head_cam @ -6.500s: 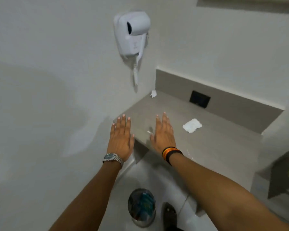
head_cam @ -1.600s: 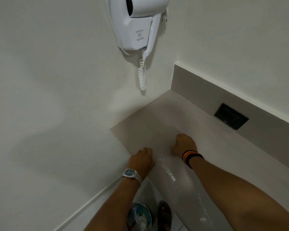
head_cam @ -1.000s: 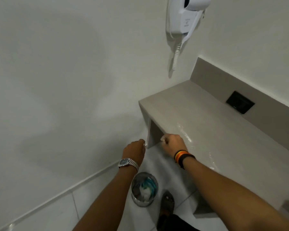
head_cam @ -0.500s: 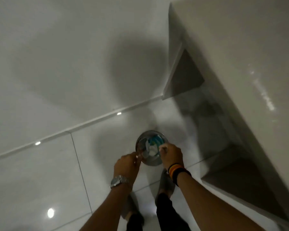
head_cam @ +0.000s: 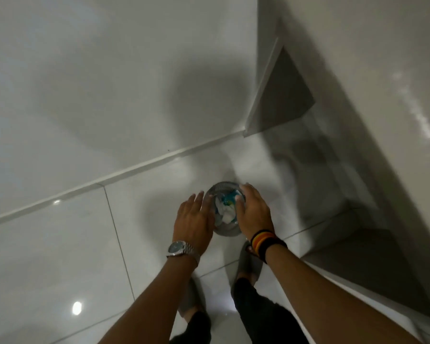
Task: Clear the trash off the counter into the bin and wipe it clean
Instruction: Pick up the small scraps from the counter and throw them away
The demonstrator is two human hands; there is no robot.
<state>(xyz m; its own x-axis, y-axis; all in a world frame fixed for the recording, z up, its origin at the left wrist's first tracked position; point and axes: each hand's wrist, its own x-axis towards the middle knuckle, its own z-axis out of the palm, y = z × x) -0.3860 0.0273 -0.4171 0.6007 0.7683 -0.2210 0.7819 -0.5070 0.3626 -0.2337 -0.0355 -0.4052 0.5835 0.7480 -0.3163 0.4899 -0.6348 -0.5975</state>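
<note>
A small round metal bin (head_cam: 224,232) stands on the white floor tiles below me. White crumpled tissue (head_cam: 227,214) and something blue-green lie inside it. My left hand (head_cam: 194,222), with a silver watch on the wrist, hovers flat over the bin's left rim with fingers spread and nothing in it. My right hand (head_cam: 253,212), with orange and black bands on the wrist, is spread over the bin's right rim and also holds nothing. The grey counter (head_cam: 382,70) runs along the right side, with a wet sheen on its top.
A white wall (head_cam: 109,70) meets the glossy floor tiles (head_cam: 60,244) at a skirting line. The counter's side panel (head_cam: 278,95) and lower shelf (head_cam: 372,256) stand to the right of the bin. My feet in dark sandals (head_cam: 246,266) are just behind the bin.
I went from the counter down to the bin with both fists closed on small scraps. Both hands have now opened flat over the bin and hold nothing.
</note>
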